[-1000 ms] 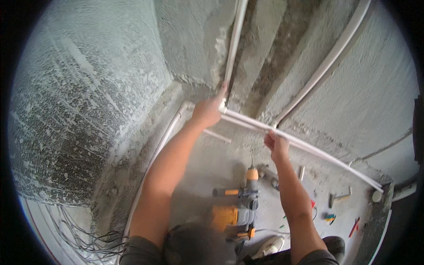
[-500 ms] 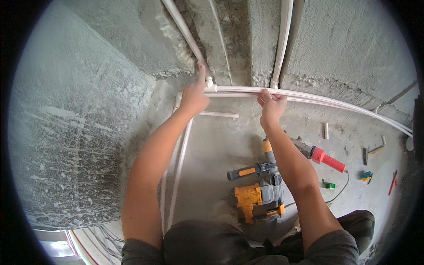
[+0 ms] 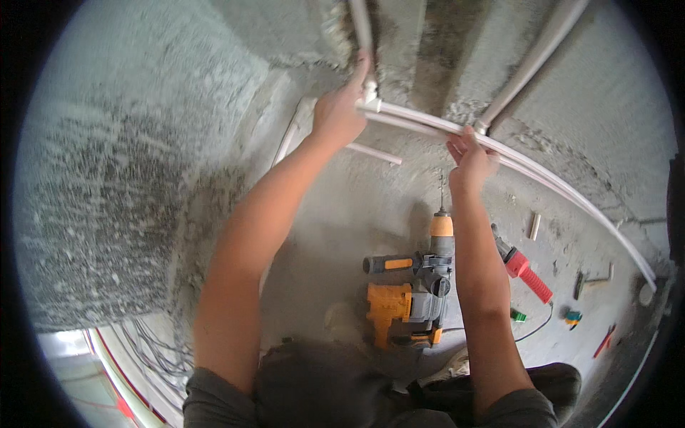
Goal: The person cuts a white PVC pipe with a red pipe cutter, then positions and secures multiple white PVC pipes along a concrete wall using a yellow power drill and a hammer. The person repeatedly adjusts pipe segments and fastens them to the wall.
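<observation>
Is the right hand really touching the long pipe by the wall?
Touching. The head view shows the right hand with its fingers bent up against the long pipe, with no gap showing between them.

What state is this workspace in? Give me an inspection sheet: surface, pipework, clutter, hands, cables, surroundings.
Surface: grey concrete floor, marked and dusty-looking.
Pipework: long pale pipe running left to right, white fitting at its left end.
Clutter: orange-and-grey drill, red-handled tool, green piece and short offcut lying loose.
Hands: left hand at the white fitting, grip partly hidden; right hand gripping the long pale pipe.
Cables: dark cord from the red-handled tool; loose wires at lower left.
Surroundings: rough grey wall at left.
</observation>
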The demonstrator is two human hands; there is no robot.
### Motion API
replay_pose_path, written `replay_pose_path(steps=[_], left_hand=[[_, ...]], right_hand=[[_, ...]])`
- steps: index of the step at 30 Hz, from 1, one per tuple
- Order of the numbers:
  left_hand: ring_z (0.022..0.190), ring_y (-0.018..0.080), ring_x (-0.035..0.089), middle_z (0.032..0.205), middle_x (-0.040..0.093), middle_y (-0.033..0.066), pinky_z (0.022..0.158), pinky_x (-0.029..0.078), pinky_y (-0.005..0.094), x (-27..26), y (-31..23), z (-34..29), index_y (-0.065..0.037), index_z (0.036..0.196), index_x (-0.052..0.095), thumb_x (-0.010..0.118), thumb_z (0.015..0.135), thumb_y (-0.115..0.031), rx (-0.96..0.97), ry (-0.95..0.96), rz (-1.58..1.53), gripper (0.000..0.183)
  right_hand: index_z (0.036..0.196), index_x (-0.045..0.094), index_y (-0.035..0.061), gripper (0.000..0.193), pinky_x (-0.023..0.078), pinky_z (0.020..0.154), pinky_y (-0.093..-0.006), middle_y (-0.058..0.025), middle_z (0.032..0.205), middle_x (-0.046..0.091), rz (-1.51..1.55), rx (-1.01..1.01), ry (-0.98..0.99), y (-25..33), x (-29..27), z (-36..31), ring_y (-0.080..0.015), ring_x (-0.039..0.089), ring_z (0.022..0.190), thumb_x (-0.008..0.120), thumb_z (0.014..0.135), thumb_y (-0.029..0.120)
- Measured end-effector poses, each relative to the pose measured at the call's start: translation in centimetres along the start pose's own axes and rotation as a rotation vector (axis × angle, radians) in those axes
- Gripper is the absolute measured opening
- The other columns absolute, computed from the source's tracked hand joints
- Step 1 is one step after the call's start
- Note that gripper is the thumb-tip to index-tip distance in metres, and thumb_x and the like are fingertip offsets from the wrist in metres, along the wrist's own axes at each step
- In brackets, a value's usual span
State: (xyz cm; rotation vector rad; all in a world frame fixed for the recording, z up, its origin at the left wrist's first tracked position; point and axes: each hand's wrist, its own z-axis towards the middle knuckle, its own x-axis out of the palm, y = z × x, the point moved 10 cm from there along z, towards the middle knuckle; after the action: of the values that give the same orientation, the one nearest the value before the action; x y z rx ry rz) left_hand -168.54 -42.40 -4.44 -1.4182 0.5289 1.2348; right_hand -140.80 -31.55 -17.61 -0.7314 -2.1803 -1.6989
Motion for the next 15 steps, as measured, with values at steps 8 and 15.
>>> replay_pose_path(steps=[8, 15], left_hand=[[0.088, 0.0398, 0.071, 0.097, 0.074, 0.0179, 0.075, 0.054, 0.0473, 0.0, 0.7, 0.1, -0.034, 0.168, 0.014, 0.059, 0.079, 0.004, 0.107, -0.113, -0.032, 0.107], [0.096, 0.0326, 0.072, 0.109, 0.073, 0.0071, 0.081, 0.057, 0.0434, 0.2, 1.8, 0.7, -0.049, 0.164, 0.016, 0.058, 0.085, 0.004, 0.076, 0.005, -0.028, 0.104]], right_hand=[[0.109, 0.059, -0.0031, 0.025, 0.064, 0.065, -0.039, -0.0189, 0.099, 0.073, -0.215, 0.038, 0.127, -0.5, 0.4, -0.6, -0.0294, 0.076, 0.078, 0.072, 0.099, 0.016], [0.117, 0.061, -0.0019, 0.028, 0.064, 0.07, -0.04, -0.0173, 0.102, 0.073, -0.292, 0.197, 0.255, -2.5, 3.7, -1.5, -0.0291, 0.076, 0.083, 0.068, 0.102, 0.021]])
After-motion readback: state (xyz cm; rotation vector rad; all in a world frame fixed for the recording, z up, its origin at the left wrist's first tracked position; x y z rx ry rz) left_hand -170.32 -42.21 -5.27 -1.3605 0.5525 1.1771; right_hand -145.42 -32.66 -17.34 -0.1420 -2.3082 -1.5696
